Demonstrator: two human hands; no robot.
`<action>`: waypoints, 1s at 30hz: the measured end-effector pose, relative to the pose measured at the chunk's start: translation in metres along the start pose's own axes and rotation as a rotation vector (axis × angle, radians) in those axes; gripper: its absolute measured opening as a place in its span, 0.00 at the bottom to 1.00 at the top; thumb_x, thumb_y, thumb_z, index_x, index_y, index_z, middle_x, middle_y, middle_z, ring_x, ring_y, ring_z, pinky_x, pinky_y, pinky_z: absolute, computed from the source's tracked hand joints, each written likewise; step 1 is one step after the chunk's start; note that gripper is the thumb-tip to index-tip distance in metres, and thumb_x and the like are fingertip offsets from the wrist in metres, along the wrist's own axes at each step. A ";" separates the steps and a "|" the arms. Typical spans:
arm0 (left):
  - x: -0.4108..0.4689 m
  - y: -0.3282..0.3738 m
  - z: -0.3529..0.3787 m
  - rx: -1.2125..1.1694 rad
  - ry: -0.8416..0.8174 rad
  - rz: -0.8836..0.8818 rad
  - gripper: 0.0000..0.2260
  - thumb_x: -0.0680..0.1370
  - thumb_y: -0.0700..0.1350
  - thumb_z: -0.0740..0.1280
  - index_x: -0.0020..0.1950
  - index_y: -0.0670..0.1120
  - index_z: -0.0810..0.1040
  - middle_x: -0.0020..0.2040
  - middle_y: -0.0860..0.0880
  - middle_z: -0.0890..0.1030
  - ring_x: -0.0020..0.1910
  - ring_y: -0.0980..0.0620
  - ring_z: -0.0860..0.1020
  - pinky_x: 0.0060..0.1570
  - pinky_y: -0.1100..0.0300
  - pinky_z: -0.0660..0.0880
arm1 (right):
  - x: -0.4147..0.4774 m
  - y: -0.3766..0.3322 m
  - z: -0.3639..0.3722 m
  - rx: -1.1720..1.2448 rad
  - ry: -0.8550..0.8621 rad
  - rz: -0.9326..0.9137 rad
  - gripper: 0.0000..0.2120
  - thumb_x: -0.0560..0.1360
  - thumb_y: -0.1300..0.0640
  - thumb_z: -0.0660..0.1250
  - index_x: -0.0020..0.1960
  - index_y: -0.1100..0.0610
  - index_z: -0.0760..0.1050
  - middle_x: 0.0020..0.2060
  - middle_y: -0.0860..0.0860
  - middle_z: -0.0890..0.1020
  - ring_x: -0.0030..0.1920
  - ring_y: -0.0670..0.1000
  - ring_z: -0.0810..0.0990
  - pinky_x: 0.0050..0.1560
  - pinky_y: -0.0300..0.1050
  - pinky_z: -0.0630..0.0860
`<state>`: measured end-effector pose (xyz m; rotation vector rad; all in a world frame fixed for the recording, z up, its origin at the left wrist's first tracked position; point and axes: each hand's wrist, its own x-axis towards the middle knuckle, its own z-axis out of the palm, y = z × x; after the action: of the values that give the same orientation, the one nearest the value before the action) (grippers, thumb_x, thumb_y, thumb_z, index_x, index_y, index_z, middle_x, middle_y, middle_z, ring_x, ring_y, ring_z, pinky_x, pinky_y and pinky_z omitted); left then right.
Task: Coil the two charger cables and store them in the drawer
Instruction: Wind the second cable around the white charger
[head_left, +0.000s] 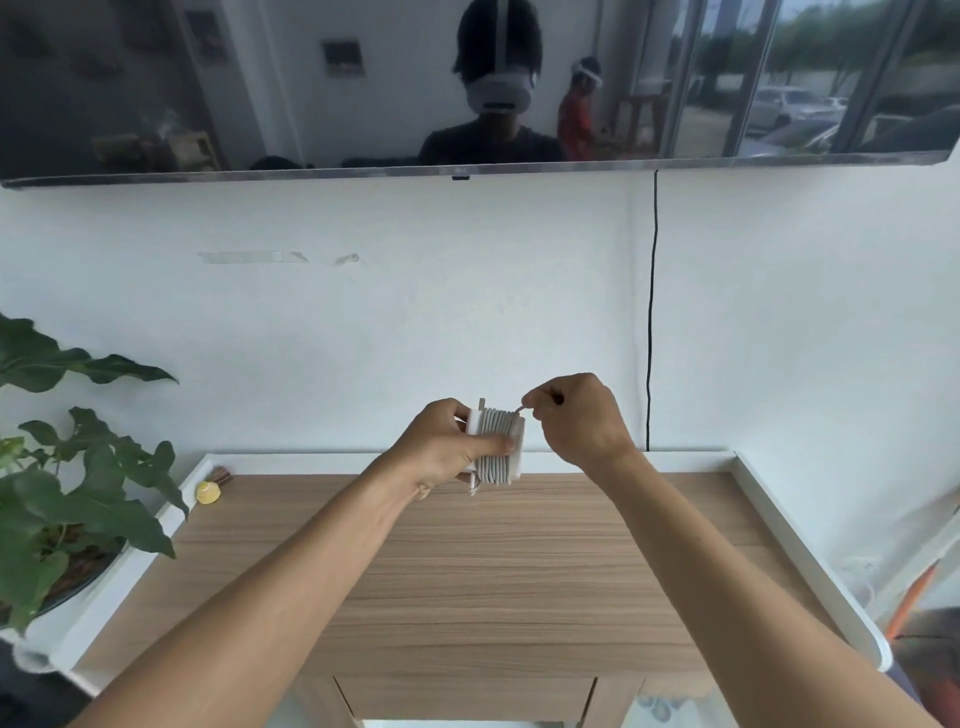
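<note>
— Any writing on the charger?
— None I can read. Its white cable is wrapped around it, held above the wooden tabletop.
— Your grip?
— My left hand clamps the block, thumb across the coils; my right hand pinches the cable's end.

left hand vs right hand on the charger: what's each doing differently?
The left hand wraps the white charger itself, thumb across the coiled turns; the right hand pinches only the loose cable end at the charger's top right corner. The left sits lower, the right higher. Both are held up over the wooden tabletop.
</note>
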<state>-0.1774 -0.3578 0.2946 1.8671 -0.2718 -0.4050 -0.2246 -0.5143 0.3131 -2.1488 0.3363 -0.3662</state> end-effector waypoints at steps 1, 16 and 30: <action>-0.001 -0.002 0.001 0.002 0.012 0.001 0.18 0.66 0.43 0.80 0.48 0.43 0.74 0.48 0.38 0.82 0.43 0.43 0.84 0.40 0.47 0.82 | -0.002 0.001 0.003 -0.006 -0.014 0.002 0.12 0.77 0.64 0.59 0.48 0.63 0.82 0.43 0.51 0.83 0.33 0.48 0.77 0.25 0.29 0.67; 0.005 -0.001 -0.004 -0.300 -0.119 -0.088 0.09 0.74 0.40 0.72 0.50 0.37 0.78 0.42 0.39 0.82 0.39 0.44 0.82 0.36 0.54 0.78 | -0.040 0.025 0.044 0.039 0.233 -0.409 0.07 0.78 0.63 0.62 0.47 0.57 0.79 0.37 0.51 0.79 0.36 0.48 0.75 0.35 0.35 0.69; 0.009 -0.010 -0.001 -0.388 -0.017 -0.081 0.12 0.72 0.46 0.74 0.47 0.41 0.77 0.40 0.41 0.82 0.38 0.45 0.82 0.39 0.53 0.80 | -0.053 0.045 0.049 0.049 0.185 -0.590 0.15 0.78 0.66 0.62 0.62 0.56 0.78 0.44 0.49 0.77 0.41 0.42 0.76 0.41 0.30 0.72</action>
<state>-0.1693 -0.3574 0.2841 1.4968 -0.1181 -0.4921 -0.2596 -0.4831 0.2414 -2.1379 -0.2168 -0.8988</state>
